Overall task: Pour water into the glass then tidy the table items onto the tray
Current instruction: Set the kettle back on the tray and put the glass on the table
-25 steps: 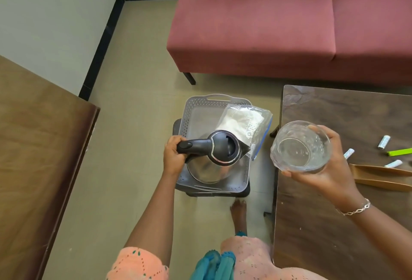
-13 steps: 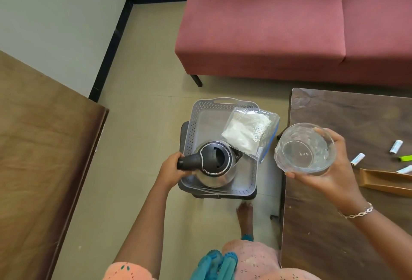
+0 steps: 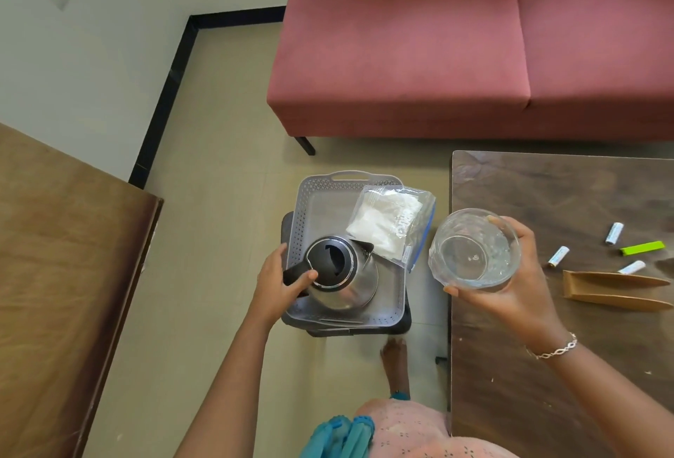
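Two hands busy: left hand [image 3: 277, 280] wraps the black handle of the kettle [image 3: 344, 275], which was higher a second ago and now stands upright in the near end of the grey tray [image 3: 310, 198], touching the powder bag [image 3: 386, 224]; glass [image 3: 474, 249] still gripped from below by right hand [image 3: 507, 293], fingers curled round it, above the table [image 3: 547, 191] edge

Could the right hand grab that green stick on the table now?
Probably not: the right hand grips the glass. The green stick lies uncovered on the table, so setting the glass down should free the way.
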Motion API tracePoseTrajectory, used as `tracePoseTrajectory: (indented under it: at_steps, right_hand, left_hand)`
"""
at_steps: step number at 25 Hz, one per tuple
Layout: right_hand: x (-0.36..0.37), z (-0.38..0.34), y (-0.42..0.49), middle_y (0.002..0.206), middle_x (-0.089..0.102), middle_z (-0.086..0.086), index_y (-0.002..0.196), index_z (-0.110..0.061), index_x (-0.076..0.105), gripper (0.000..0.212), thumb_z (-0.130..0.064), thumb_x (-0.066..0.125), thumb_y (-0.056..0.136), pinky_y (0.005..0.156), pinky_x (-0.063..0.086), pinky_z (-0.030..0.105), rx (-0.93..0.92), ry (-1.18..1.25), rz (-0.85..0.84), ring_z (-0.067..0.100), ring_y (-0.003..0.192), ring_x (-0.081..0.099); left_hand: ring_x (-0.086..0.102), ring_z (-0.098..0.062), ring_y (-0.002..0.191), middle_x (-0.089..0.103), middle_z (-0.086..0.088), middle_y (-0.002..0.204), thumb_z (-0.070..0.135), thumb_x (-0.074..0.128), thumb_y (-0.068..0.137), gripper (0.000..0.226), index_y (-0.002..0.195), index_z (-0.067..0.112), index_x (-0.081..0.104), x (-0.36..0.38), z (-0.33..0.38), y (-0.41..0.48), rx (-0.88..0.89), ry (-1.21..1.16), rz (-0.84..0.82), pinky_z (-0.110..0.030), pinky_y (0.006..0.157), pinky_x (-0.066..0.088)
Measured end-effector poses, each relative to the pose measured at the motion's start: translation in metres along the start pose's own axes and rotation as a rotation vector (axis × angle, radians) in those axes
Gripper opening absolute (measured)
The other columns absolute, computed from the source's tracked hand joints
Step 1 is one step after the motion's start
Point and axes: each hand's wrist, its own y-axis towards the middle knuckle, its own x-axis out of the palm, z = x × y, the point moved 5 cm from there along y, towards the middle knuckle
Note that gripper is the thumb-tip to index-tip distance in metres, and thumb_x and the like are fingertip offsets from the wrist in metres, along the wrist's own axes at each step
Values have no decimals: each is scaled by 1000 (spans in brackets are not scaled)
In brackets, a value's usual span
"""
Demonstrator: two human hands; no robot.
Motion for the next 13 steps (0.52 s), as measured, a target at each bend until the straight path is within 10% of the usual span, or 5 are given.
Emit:
tracePoseTrajectory:
  at_steps: [6,13]
  right_hand:
    - [-16,-5,-7,120,41,-41,121,-36,31,91,-45,80,46,90,38,3,-54,-44,33,-13,111,47]
    - [-39,-9,-25,121,41,-38,122,-41,29,90,-39,81,48,89,40,5,-70,-41,99,-8,111,49]
  left_hand:
    - [20,-15,141,25,2,152,59,49,84,75,143,20,25,4,111,-21,256,-120,38,-36,114,23]
    - [42,-19,129,48,-4,135,51,56,83,60,131,17,45,86,203,-75,-1,-658,-633,-36,112,30]
